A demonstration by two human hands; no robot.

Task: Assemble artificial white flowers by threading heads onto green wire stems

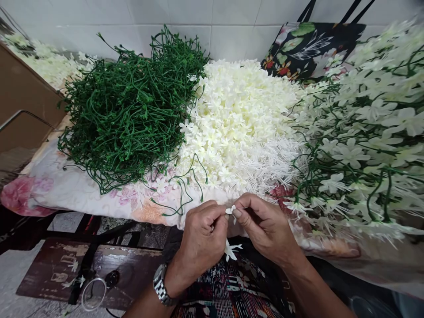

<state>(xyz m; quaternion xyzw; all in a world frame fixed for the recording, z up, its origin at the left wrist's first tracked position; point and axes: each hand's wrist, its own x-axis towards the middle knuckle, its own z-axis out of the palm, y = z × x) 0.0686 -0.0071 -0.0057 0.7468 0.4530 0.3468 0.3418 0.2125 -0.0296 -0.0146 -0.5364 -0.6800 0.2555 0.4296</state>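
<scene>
Close together at the table's front edge, my left hand [208,227] and my right hand [265,223] are both closed in a pinch. Between their fingertips is a small white artificial flower [231,210]; my left fingers grip one side of it. A thin white stamen [243,207] sticks out between my right thumb and forefinger. Below my left hand hangs another white flower [232,251], its upper end hidden by the hand. Just beyond my hands lie a heap of loose cream flowers [238,115] and a pile of thin white stamens [273,161].
A large heap of green plastic stems [129,106] stands at the left, with several loose stems [180,194] in front. Assembled white flowers on stems [371,145] crowd the right side. A floral cloth [115,205] covers the table. A brown box [29,88] stands far left, a wooden bench [129,265] below.
</scene>
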